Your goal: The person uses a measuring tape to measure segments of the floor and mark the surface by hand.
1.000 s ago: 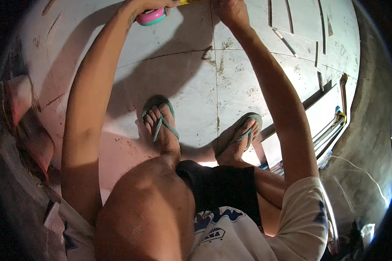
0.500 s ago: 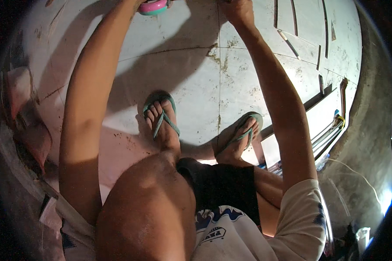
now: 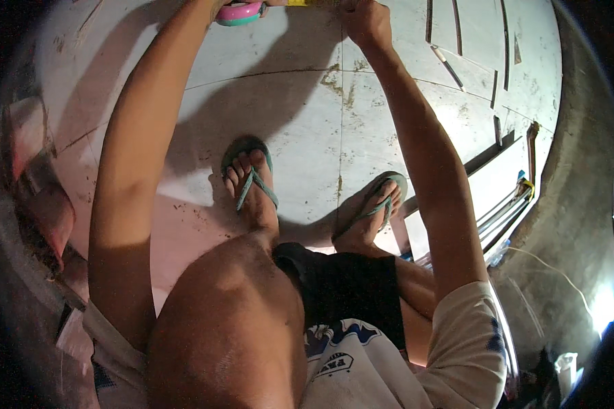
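Observation:
At the top edge of the picture, my left hand (image 3: 274, 2) is closed around a round pink and teal tape measure (image 3: 239, 14), with much of the hand cut off by the frame. A short stretch of yellow tape blade (image 3: 298, 3) runs from it toward my right hand (image 3: 367, 22). That hand is closed at the other end of the blade, its fingertips partly beyond the frame. Both arms reach forward over the pale tiled floor.
My feet in green flip-flops (image 3: 256, 180) stand on the floor tiles (image 3: 286, 157). Thin dark strips (image 3: 505, 48) and a black-and-white stick (image 3: 449, 69) lie at the far right. Nearer, long metal-looking bars (image 3: 501, 215) sit beside a grey wall. A bright lamp (image 3: 604, 310) glows at right.
More yellow tape blade shows between my hands now. The view has shifted slightly; my right hand sits a little lower and further left in it.

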`<control>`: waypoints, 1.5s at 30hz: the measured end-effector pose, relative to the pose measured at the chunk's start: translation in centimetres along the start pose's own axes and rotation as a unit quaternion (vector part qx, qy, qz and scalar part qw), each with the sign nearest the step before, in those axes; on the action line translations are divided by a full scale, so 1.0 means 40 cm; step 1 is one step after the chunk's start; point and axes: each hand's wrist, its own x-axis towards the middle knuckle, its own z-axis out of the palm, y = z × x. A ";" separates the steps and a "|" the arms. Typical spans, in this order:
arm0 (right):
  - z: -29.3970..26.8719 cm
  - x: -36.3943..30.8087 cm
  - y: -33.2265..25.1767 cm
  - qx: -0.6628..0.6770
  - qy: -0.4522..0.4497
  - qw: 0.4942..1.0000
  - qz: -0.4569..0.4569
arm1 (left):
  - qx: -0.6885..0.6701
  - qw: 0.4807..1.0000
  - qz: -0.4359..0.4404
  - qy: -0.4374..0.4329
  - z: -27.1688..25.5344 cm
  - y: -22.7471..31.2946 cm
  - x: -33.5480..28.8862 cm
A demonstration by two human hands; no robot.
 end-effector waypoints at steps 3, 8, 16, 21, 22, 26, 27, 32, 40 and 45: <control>0.001 -0.027 0.030 -0.096 -0.143 0.980 0.101 | 0.015 1.000 0.012 -0.006 0.016 0.027 -0.036; -0.040 -0.071 -0.037 -0.133 -0.134 0.981 0.044 | 0.013 0.999 0.016 -0.034 0.055 0.005 -0.038; -0.075 -0.141 -0.063 -0.057 -0.126 0.987 0.086 | 0.048 0.996 0.071 0.004 0.119 -0.001 -0.082; -0.091 -0.184 -0.084 -0.022 -0.133 0.987 0.091 | 0.066 0.994 0.090 0.013 0.165 -0.007 -0.092; -0.094 -0.191 -0.090 -0.020 -0.137 0.987 0.086 | 0.066 0.992 0.104 0.010 0.179 -0.017 -0.089; -0.100 -0.228 -0.082 -0.031 -0.154 0.982 0.101 | 0.068 0.992 0.106 -0.002 0.220 -0.024 -0.092; -0.098 -0.238 -0.081 -0.040 -0.157 0.982 0.094 | 0.074 0.992 0.097 -0.016 0.228 -0.021 -0.093; -0.134 -0.255 -0.120 -0.002 -0.184 0.978 0.103 | 0.030 0.994 0.096 -0.039 0.268 -0.037 -0.115; -0.153 -0.307 -0.121 -0.021 -0.239 0.967 0.088 | 0.014 0.983 0.164 -0.080 0.295 -0.046 -0.160; -0.177 -0.345 -0.125 0.114 -0.214 0.967 0.072 | -0.001 0.981 0.164 -0.102 0.325 -0.079 -0.187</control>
